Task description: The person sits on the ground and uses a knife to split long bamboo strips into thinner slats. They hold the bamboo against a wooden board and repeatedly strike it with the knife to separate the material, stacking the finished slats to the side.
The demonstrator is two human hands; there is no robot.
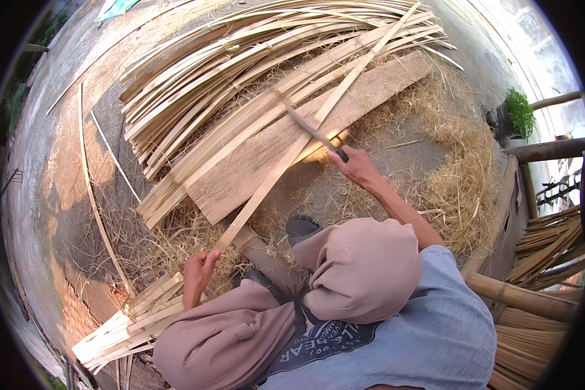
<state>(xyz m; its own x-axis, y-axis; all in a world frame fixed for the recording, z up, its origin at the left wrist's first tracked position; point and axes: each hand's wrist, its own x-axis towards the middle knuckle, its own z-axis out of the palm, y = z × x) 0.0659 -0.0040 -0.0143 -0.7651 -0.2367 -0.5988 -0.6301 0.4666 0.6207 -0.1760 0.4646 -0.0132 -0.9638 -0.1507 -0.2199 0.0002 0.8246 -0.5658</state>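
Blue-grey short-sleeved shirt [429, 325], dark pale-lettered print [326, 344] across its front, loose dusty-pink trousers [370, 270], dark footwear [302, 227]

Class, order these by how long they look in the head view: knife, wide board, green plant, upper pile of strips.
Largest to smallest:
1. Upper pile of strips
2. Wide board
3. Knife
4. Green plant, though it looks farther away, so its true size is unsure.

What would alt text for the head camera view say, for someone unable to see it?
A person's right hand holds a black-handled knife across a long, pale bamboo strip, its near end gripped by the left hand. The strip slants across a wooden plank, beside a pile of similar strips; curly shavings litter the ground.
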